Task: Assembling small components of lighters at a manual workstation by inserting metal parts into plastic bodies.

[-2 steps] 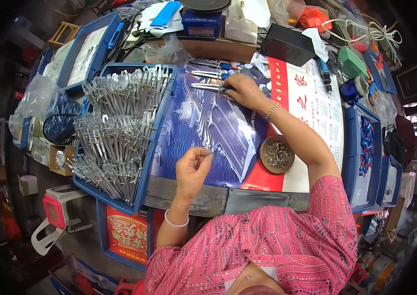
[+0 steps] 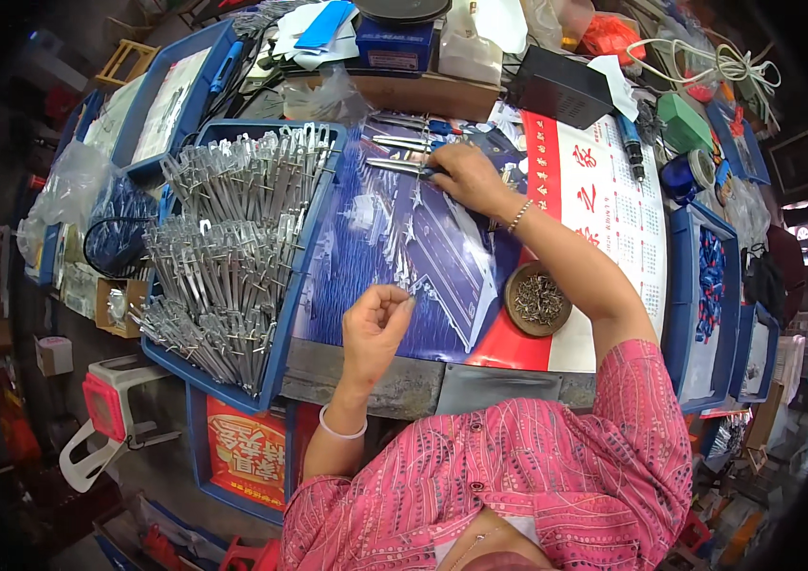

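My right hand [image 2: 471, 178], on the far side of the calendar poster [image 2: 339, 276], has its fingers closed about the handle end of the nearest blue-handled hand tool [image 2: 396, 166]; my left hand [image 2: 372, 322], nearer and to the left, is pinched, thumb to fingertips, though whether it grips anything I cannot tell. Chief hazards, in my judgement: dragging this tool could snag the neighbouring tools [image 2: 406, 144], because they lie close alongside; my bare right forearm [image 2: 577, 255], just beside the bowl of small metal parts [image 2: 539, 330], could tip it in a careless sweep. The tool appears slender, its bright silver end tapering leftward, its blue handle largely hidden by my fingers.
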{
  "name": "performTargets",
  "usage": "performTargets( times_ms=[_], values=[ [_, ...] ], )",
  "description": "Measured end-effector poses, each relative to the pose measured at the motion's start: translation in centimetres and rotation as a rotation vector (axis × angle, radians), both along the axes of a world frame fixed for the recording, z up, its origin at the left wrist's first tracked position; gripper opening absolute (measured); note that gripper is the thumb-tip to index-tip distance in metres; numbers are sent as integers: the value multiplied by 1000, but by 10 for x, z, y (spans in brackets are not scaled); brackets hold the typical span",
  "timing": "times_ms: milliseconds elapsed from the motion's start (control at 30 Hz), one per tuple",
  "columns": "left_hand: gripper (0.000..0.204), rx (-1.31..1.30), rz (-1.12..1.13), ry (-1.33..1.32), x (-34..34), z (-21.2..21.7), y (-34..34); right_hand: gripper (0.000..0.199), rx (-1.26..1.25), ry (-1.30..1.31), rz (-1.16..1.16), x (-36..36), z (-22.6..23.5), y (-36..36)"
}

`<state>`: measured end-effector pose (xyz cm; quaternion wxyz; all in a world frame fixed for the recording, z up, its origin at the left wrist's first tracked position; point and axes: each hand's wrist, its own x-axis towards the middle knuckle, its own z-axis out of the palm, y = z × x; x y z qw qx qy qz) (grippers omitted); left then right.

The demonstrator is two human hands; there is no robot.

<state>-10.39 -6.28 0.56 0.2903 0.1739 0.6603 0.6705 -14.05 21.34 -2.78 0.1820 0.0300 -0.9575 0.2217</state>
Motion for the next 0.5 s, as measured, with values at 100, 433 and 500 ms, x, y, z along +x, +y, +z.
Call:
performTargets(
  times_ms=[100, 433, 500],
  values=[
    [5, 6, -3, 1, 1, -1, 0, 19, 62, 18, -78, -2, -10, -3],
    [5, 18, 8, -13, 2, -5, -1, 29, 151, -165, -216, 80, 21, 27],
    [5, 21, -21, -16, 2, -7, 2, 31, 99, -184, -148, 90, 17, 34]
  ],
)
